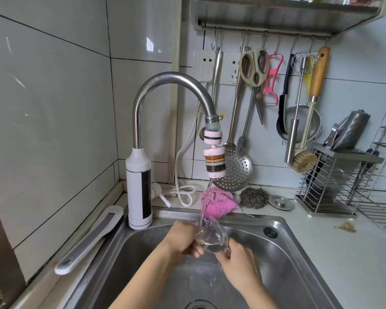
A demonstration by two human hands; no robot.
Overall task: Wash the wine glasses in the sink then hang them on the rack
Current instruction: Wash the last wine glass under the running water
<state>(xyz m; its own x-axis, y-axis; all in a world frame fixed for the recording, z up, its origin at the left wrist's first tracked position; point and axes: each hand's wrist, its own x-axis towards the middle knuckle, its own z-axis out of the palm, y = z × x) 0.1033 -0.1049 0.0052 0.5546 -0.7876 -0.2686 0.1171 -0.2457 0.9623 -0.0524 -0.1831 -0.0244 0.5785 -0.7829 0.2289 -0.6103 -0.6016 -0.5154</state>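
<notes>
Gripping the wine glass [212, 236] under the faucet [172, 76], left hand [183, 238] and right hand [239, 257] crowd the sink [299, 244], pink cloth [218, 204] behind

No text, label, brand or number can be read. The dark panel [146, 192] on the white tap body [134, 175], up and to the left of the left hand [183, 238], is too dim for any marking to be made out. On the wall sockets [206, 65], far above the right hand [239, 262], no legible print is seen.
</notes>
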